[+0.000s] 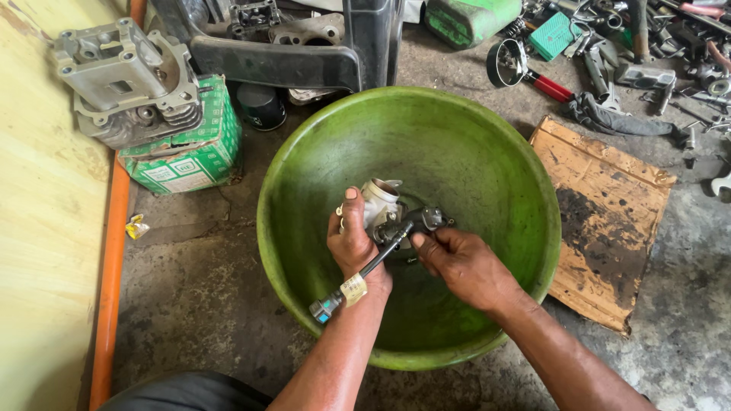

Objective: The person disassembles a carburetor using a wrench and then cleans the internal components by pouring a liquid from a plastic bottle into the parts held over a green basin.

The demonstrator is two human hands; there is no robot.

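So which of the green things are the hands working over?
The big round green basin; both hands are inside it, while the green carton and green container sit apart behind.

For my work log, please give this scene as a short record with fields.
Left hand: holds pale metal engine part
Right hand: grips dark fitting on that part
Cable: black, ends in plug
Container: green basin under both hands
Nearby: cylinder head on green box, stained cardboard

Soft even daylight, sharp focus
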